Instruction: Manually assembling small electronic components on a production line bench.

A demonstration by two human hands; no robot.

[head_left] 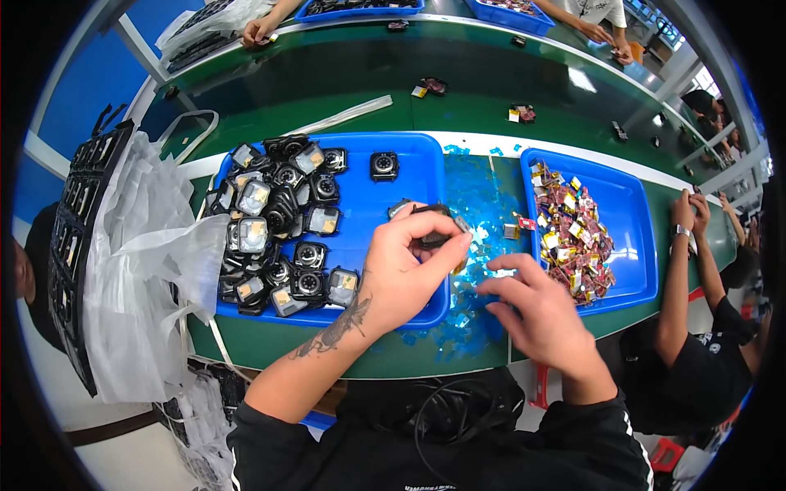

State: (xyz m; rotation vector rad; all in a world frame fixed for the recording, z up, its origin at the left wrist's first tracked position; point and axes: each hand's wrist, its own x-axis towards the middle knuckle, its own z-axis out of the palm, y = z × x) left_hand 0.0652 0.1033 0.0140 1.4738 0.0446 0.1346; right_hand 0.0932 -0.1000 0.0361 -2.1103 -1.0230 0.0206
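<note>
In the head view, I see the person's left hand (413, 274) pinching a dark casing (431, 240) between thumb and fingers, over the right edge of the left blue tray (422, 155). The right hand (544, 315) looks empty, its fingers loosely curled and parted, hovering over scattered blue film pieces (467, 323) on the green surface (393, 360). What matters is the gap between them: the casing lies up and to the left of the right hand's fingertips, near but apart. Its long axis seems to run roughly left to right, though fingers hide much of it. The right hand is the nearer one to the right blue tray (634, 245), with its heap of small parts (573, 237).
</note>
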